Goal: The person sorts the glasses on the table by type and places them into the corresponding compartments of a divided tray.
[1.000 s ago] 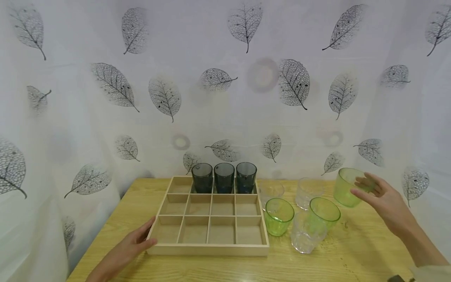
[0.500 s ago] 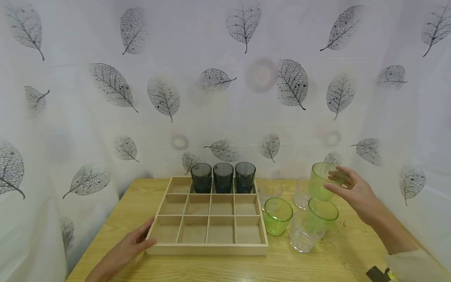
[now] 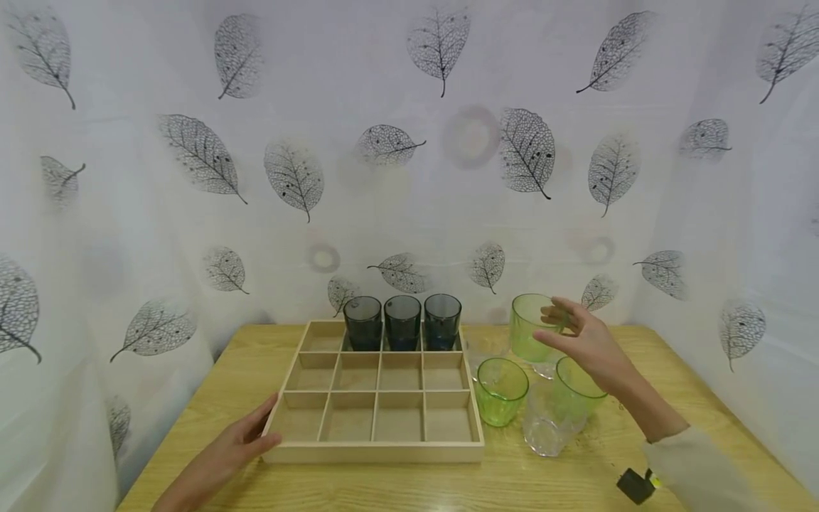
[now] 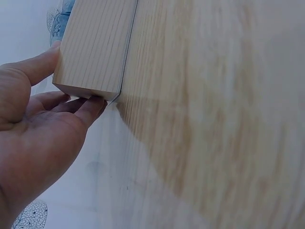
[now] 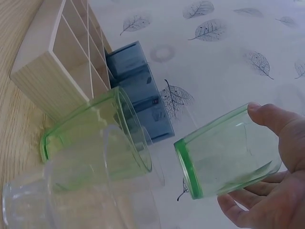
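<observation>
My right hand (image 3: 591, 348) grips a light green glass (image 3: 526, 336) between thumb and fingers, raised above the table. In the right wrist view that green glass (image 5: 226, 157) is tilted, with the thumb on one side and fingers on the other. A wooden compartment tray (image 3: 374, 453) lies on the table; my left hand (image 3: 230, 448) holds its near left corner, the thumb along the edge. Three dark blue-grey glasses (image 3: 402, 327) stand in the tray's back row, whose leftmost compartment holds nothing. Right of the tray, another green glass (image 3: 502, 395) stands upright.
A clear glass (image 3: 544, 435) stands before a third green glass (image 3: 582, 380), partly covering it. Behind them, more clear glasses (image 3: 488, 345) are partly hidden. A small black object (image 3: 635, 486) is beside the right sleeve. A leaf-print curtain (image 3: 384, 206) hangs behind the table.
My right hand has carried the green glass leftward, from the table's right side to over the clear glasses near the tray. The left hand has stayed at the tray corner.
</observation>
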A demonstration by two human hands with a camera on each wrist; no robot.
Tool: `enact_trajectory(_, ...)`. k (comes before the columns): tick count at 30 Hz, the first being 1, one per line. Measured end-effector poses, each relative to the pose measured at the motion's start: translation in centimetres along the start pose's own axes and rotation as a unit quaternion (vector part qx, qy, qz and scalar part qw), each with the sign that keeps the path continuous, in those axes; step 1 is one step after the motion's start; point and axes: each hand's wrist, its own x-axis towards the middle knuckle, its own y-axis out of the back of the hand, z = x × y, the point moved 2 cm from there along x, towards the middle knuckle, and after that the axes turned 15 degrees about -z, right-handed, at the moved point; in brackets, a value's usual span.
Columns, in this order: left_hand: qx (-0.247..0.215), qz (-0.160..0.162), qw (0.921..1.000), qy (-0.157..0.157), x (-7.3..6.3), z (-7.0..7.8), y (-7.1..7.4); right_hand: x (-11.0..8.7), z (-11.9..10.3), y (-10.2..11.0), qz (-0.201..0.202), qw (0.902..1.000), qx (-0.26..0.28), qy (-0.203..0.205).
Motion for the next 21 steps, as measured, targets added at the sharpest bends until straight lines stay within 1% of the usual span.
enact_trajectory(3, -0.003, -0.003, 1.0000, -0.003, 0.0, 0.0, 0.0, 0.8, -0.6, -1.1, -0.007, 0.9997, 0.023, 0.009)
enact_trajectory(5, -0.004, -0.005, 1.0000, 0.001, 0.0, 0.0, 0.0, 1.3, -1.0, -1.9, -0.012, 0.9992, 0.035, 0.014)
enact_trajectory(10, 0.000, -0.006, 1.0000, 0.003, 0.1, 0.1, 0.0, 2.7, -1.7, -3.5, -0.022, 0.9981, 0.053, 0.023)
enact_trajectory(17, 0.005, -0.009, 0.9998, -0.020, 0.1, -0.1, 0.0, 4.6, -2.7, -6.2, -0.043, 0.9954, 0.080, 0.030)
enact_trajectory(21, 0.001, -0.009, 0.9999, -0.015, 0.2, -0.3, 0.1, 5.7, -3.4, -8.2, -0.060, 0.9926, 0.102, 0.028)
